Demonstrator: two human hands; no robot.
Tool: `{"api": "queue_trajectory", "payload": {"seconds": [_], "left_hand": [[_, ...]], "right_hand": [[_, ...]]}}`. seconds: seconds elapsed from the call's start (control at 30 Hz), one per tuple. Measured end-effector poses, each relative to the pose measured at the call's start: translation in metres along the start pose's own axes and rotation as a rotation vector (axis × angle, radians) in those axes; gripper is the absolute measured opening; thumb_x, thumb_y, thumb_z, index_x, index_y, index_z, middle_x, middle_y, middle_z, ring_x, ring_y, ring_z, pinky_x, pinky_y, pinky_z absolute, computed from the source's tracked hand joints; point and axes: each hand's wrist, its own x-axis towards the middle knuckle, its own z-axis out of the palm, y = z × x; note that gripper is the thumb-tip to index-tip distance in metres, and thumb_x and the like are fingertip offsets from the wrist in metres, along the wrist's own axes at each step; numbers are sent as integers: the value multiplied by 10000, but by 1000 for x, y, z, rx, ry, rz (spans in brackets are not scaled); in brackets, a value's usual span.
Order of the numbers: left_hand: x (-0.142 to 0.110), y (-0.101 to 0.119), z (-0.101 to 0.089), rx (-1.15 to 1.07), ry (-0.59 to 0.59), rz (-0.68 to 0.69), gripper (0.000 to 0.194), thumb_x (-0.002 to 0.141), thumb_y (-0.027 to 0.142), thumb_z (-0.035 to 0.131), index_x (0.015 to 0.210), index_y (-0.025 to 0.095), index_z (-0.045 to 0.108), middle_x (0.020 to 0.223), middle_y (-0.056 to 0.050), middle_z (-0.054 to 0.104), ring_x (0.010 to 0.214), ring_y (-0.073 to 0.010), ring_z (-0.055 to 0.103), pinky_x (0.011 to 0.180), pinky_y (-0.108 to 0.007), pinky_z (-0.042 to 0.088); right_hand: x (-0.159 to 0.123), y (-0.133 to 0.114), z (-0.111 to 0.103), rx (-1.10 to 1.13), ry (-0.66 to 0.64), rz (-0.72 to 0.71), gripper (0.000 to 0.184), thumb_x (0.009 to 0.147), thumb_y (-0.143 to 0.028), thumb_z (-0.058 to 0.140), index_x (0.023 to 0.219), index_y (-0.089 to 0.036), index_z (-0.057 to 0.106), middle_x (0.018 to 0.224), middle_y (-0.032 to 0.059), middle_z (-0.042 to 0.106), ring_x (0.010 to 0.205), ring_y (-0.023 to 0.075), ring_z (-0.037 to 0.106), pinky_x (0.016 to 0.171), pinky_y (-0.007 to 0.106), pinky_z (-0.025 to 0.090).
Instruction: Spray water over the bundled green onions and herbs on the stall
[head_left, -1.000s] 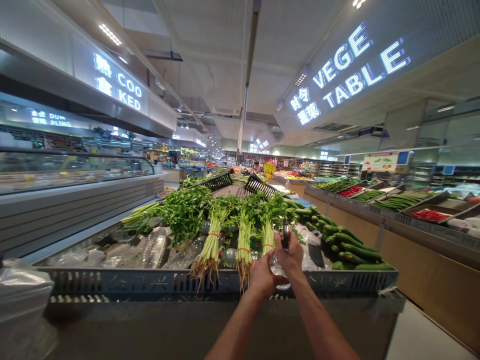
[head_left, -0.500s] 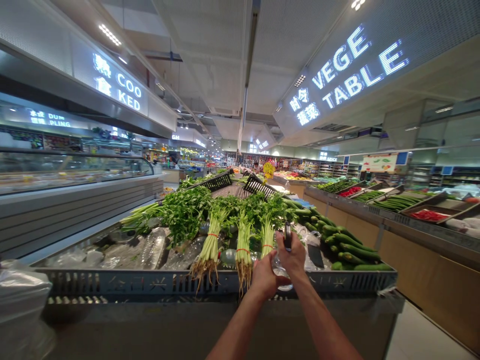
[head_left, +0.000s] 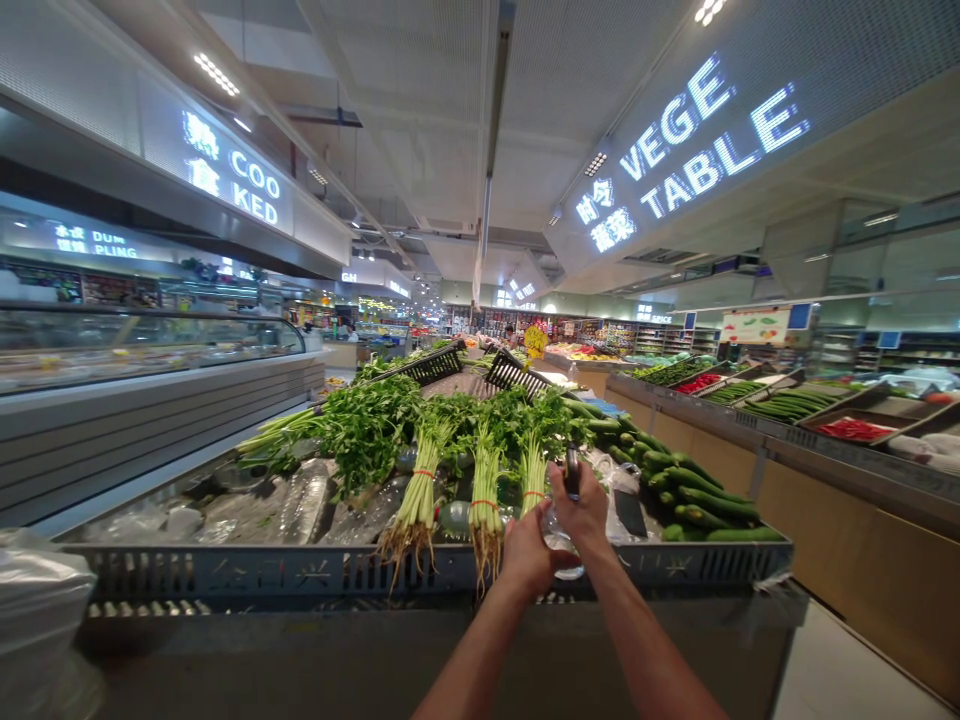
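My right hand (head_left: pixel 581 508) is closed around a small dark handheld object (head_left: pixel 572 470) held upright above the front of a produce bin. My left hand (head_left: pixel 526 553) is curled just below and left of it, against a clear plastic item (head_left: pixel 559 535) between the two hands; I cannot make out what that item is. Right behind my hands lie tied bunches of leafy green herbs (head_left: pixel 486 470) with pale stalks and red bands. Cucumbers (head_left: pixel 694 490) are piled to the right of my hands.
The grey slotted crate rim (head_left: pixel 315 572) runs across the front of the bin, with clear plastic and ice-like packs (head_left: pixel 300 495) at left. A white plastic bag (head_left: pixel 37 600) sits at far left. A glass counter (head_left: pixel 150 345) stands left, vegetable bins (head_left: pixel 825 410) right.
Both hands have stayed almost in place at the front of the bin; the view has shifted very slightly.
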Motion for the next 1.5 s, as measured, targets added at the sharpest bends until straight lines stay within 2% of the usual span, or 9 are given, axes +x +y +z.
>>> {"api": "queue_trajectory", "payload": {"seconds": [0.2,0.43,0.87,1.13,1.27,1.37,1.5], "left_hand": [[0,2,0,29,-6,-13,724,470,212,711,1146,200,453,1021,-42,601,977,-229,505,900,-329,332],[3,-5,-2,70,1,-37,706,478,275,713,1134,217,455,976,-30,615,945,-220,519,868,-303,356],[8,-11,-6,45,52,-42,695,446,270,721,1099,211,488,927,-48,628,894,-229,542,797,-289,398],[10,-16,-11,-107,80,-28,655,429,214,744,1043,203,516,852,-24,637,749,-185,579,695,-270,439],[11,-20,-13,-176,144,-5,656,427,191,748,1038,196,510,911,-26,625,795,-176,571,739,-267,434],[11,-25,-13,-221,145,-1,661,437,196,747,1048,205,494,911,-20,624,810,-174,570,755,-268,430],[9,-31,-16,-170,165,-5,697,415,208,762,1055,209,487,951,-36,612,870,-189,554,802,-278,401]], "right_hand": [[1,-1,0,-8,-9,18,366,689,-562,394,694,-208,488,602,-2,558,595,157,513,572,259,333],[4,4,6,53,-59,-18,360,669,-539,435,775,-200,492,692,8,574,628,149,522,597,255,357],[5,-1,18,25,-46,-35,361,675,-538,419,745,-193,503,631,2,574,594,150,517,604,266,347],[6,-6,19,63,-181,-46,410,627,-514,495,869,-183,500,791,40,592,668,164,535,602,272,372],[5,-11,22,64,-203,-70,387,652,-455,491,915,-172,490,807,46,592,707,168,540,625,274,383],[1,-14,25,46,-174,-99,367,677,-443,461,915,-165,492,802,51,590,709,165,535,626,269,384],[-2,-16,29,24,-145,-85,330,697,-428,428,886,-167,497,770,49,592,675,164,531,601,265,377]]}}
